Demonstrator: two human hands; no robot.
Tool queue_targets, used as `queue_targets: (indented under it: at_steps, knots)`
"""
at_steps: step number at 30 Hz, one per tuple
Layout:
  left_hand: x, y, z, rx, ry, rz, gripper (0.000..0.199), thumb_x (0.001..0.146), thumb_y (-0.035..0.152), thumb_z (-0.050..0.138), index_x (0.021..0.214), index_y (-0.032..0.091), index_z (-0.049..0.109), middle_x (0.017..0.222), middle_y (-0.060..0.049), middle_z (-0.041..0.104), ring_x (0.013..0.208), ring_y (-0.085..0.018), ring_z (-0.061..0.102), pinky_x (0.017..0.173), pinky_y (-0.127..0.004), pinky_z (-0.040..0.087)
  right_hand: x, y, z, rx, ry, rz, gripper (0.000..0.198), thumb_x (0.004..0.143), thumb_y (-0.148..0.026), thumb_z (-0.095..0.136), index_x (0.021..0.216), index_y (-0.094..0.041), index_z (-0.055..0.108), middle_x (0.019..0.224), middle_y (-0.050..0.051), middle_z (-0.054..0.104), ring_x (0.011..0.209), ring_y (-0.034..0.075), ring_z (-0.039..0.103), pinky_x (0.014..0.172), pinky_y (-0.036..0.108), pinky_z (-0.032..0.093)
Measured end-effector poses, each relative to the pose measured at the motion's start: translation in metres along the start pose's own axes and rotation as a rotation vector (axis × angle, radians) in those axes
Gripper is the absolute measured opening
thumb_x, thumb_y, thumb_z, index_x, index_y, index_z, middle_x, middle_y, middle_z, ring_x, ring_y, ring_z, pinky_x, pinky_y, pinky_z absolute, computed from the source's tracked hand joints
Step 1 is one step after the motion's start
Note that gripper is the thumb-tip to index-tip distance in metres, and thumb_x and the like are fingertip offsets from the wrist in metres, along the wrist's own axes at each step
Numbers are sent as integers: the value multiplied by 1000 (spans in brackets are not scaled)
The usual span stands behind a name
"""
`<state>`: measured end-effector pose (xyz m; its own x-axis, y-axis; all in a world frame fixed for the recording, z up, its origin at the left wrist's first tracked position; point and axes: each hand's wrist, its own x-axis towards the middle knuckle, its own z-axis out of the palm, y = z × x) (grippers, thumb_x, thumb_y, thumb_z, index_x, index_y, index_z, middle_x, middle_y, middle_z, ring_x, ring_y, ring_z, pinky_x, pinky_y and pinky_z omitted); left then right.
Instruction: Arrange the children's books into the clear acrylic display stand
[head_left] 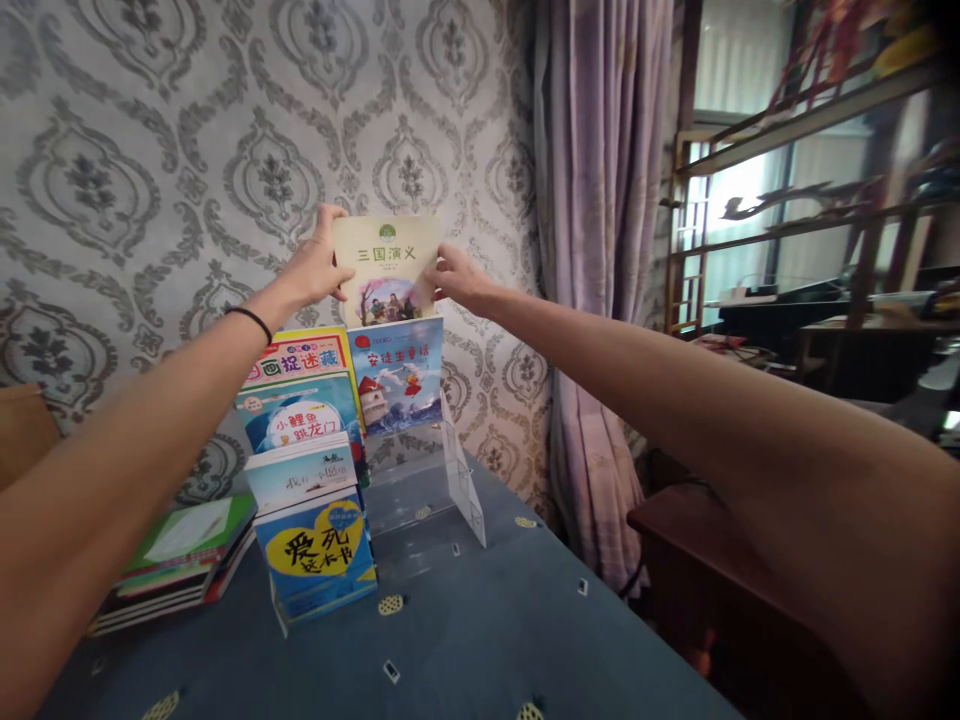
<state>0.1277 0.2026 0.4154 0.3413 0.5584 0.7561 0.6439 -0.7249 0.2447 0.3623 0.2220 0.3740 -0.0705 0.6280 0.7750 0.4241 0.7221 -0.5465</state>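
Note:
Both my hands grip a cream-coloured book [390, 265] with green Chinese lettering and a picture of people under pink blossom. My left hand [322, 262] holds its left edge, thumb on the front cover. At its right edge, my right hand [459, 278] has its fingers closed on the cover. The book's lower part is hidden behind a blue book [401, 385] in the right column of a clear tiered rack [463, 480]. In the left column stand a yellow-bordered book [307, 352], a teal book [300, 420], a pale blue book [304, 478] and a blue-and-yellow book [319, 560].
A stack of books [176, 560] lies on the blue patterned tablecloth [457, 640] left of the rack. Patterned wallpaper [247, 120] rises behind. A purple curtain [600, 250], a dark red piece of furniture [720, 580] and a wooden shelf unit [780, 225] are at right.

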Motion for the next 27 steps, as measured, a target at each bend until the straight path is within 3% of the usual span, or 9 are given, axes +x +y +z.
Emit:
queue_targets:
  at_steps: [5,12,20,23,27]
  knots:
    - [-1,-4,9,19,-84,-109,64,86,9,64,139,23,32,80,4,62,59,-10,59,59,-25,49,-3,15,11,-50,-23,70,16,82,-8,51,90,-23,49,82,1,60,76,18,59,69,36,58]
    - [4,-8,17,43,-189,-182,45,95,10,47,137,21,36,73,4,58,57,-12,61,60,-26,49,0,29,20,-122,-20,139,10,82,-13,51,76,-21,50,77,2,57,73,17,52,68,29,51]
    - [7,-14,21,188,-295,-241,25,93,21,46,118,21,51,68,1,56,50,-15,57,49,-23,41,-5,39,29,-154,-76,251,22,87,-25,54,66,-20,48,61,-1,45,56,14,41,54,29,45]
    - [7,-16,23,244,-333,-254,23,92,21,48,113,19,55,69,-1,56,52,-15,54,49,-24,39,-8,40,30,-138,-108,294,25,90,-31,53,68,-19,52,62,1,50,58,15,47,60,33,49]
    - [6,-19,26,268,-381,-291,26,91,23,47,116,20,55,79,-3,60,62,-17,56,56,-26,42,-7,45,25,-43,-168,398,26,87,-42,62,78,-18,60,82,6,67,75,21,62,83,48,51]
